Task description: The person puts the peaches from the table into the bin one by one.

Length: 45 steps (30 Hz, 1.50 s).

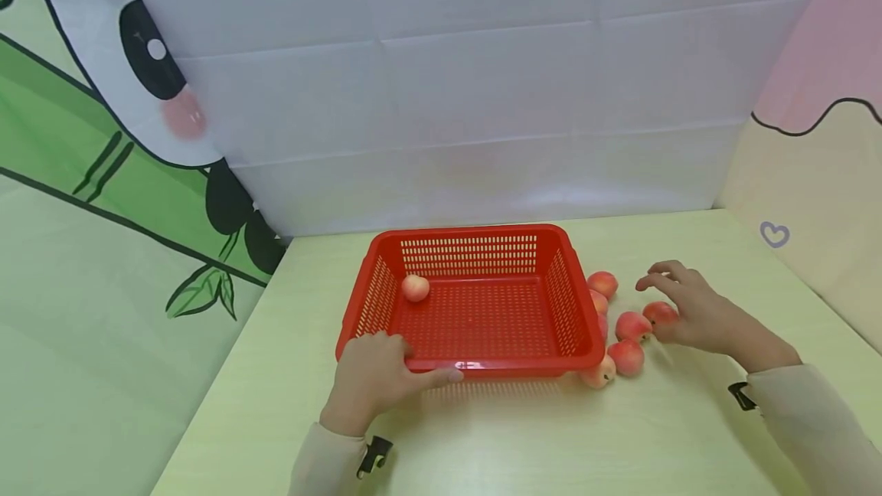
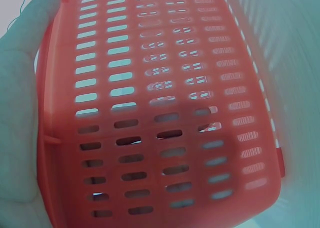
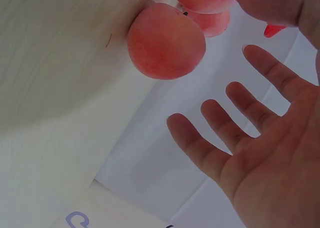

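A red plastic basket (image 1: 475, 320) with slotted walls stands on the table, holding one pale red-yellow apple (image 1: 416, 288) at its left side. My left hand (image 1: 375, 377) grips the basket's front left rim, the thumb lying along the front edge and the fingers over the rim. In the left wrist view that hand (image 2: 17, 112) lies along the slotted basket wall (image 2: 150, 153). My right hand (image 1: 703, 316) is over the right side of the table, beside a reddish apple (image 1: 661, 314). The right wrist view shows its fingers spread and slightly bent, apart from the nearest apple (image 3: 165, 42).
Several more apples (image 1: 628, 357) lie along the basket's right side, some partly hidden by its wall. The pale wooden table (image 1: 524, 442) meets a white backdrop (image 1: 475, 174) behind and printed cloth panels at both sides.
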### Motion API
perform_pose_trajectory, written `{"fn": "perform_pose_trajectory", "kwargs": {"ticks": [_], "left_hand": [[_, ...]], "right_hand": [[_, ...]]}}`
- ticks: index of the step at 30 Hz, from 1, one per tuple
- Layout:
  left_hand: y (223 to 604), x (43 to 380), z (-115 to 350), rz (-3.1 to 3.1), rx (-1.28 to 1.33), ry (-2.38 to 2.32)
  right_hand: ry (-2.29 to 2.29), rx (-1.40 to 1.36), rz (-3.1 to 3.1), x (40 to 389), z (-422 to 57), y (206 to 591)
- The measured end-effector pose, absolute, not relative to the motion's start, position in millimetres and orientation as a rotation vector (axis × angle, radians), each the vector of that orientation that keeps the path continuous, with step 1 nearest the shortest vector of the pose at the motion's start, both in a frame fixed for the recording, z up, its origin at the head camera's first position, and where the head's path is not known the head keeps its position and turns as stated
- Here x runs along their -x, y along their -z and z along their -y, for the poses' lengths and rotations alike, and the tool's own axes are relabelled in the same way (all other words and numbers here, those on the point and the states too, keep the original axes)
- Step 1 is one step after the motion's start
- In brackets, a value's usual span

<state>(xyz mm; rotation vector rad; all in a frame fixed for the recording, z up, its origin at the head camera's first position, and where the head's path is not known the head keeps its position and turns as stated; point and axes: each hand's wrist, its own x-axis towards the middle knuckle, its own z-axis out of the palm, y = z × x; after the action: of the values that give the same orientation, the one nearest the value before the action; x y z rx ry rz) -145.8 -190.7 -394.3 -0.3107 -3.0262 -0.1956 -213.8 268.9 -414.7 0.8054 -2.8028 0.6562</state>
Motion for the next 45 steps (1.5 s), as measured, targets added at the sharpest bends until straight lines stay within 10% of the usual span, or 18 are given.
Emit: {"fn": "perform_pose_trajectory", "kwargs": {"ticks": [45], "left_hand": [[394,146,191,3.021,0.326,0.196]], "right_hand": [[-0.523,-0.907,3.019,241,-268,444]]}}
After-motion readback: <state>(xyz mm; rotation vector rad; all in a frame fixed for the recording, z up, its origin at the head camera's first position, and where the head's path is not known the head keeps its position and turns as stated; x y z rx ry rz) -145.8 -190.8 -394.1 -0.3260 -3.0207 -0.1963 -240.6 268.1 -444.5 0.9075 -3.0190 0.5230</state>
